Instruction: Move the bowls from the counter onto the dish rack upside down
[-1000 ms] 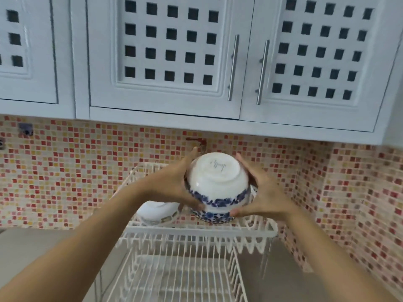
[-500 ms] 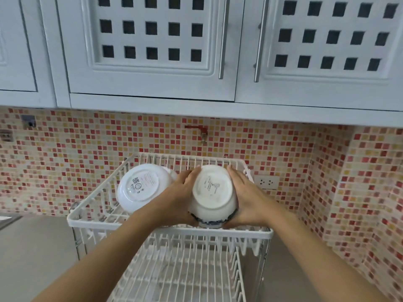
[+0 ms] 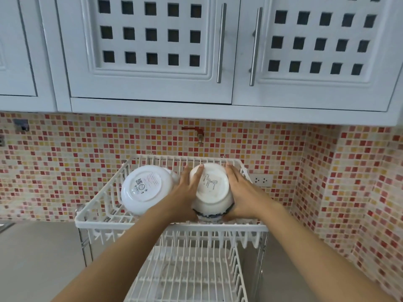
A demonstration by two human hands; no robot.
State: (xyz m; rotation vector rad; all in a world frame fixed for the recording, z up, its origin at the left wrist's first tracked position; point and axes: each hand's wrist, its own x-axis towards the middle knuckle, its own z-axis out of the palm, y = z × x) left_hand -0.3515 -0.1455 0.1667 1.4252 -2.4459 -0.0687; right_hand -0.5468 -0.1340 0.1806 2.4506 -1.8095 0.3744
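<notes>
My left hand (image 3: pixel 188 194) and right hand (image 3: pixel 241 192) clasp an upturned bowl (image 3: pixel 212 190) in the rack (image 3: pixel 170 224) beside another bowl (image 3: pixel 145 188), their base print unreadable.

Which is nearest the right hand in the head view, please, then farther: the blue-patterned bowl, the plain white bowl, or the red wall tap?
1. Blue-patterned bowl, held by the right hand.
2. Plain white bowl, left, on the rack.
3. Red wall tap, on the tiled wall behind.

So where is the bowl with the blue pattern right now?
In the head view the blue-patterned bowl sits upside down at the right of the dish rack's top tier, cupped between the left hand and right hand, beside a plain white bowl.
</notes>
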